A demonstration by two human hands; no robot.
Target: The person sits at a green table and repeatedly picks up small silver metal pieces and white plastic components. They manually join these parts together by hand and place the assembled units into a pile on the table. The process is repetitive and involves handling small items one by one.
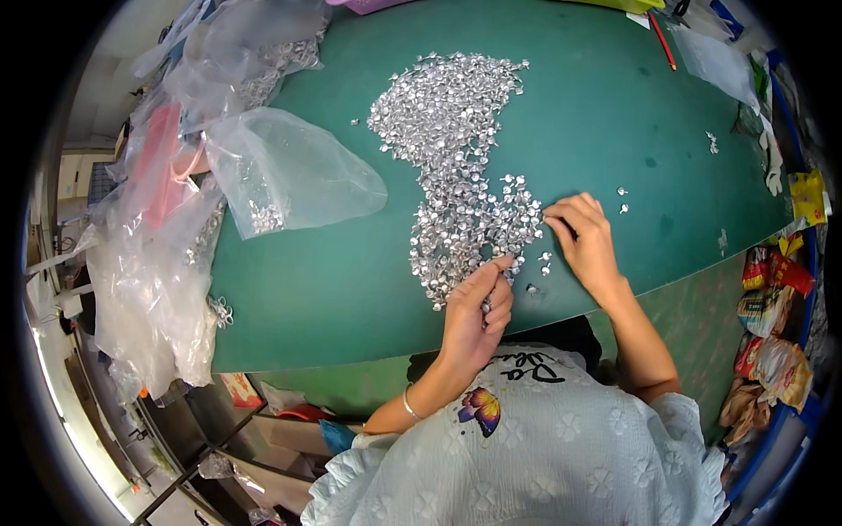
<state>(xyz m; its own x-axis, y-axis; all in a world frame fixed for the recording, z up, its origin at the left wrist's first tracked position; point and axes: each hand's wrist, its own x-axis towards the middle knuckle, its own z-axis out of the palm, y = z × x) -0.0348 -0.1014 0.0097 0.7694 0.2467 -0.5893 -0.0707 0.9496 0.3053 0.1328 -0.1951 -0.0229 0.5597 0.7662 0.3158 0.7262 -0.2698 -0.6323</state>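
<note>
Green and smooth, a broad bench (307, 324) fills most of the view, with translucent plastic bags (324, 180) crowded along its left side. On it, straight ahead of the person, lies a long heap of small silver metal pieces (456, 114), each with a round head and a short stem; its long axis runs away from the person, wide at the far end, narrowing midway, then broadening again near the hands. That near part lies just left of the right hand (554, 218) and directly ahead of the left hand (478, 307), which is the nearer: it overlaps the heap's near edge, while the right hand borders its right flank. From the lower left, the left hand reaches up and inward, fingers curled, thumb and forefinger brought together; silver shows inside the curl, so it appears to be gripping a few pieces. Opposite, the right forearm slants in from the lower right, the fingers bent and the tips turned left toward the heap; whether they pinch a piece I cannot tell. Several loose silver pieces (545, 258) lie between the two hands.
</note>
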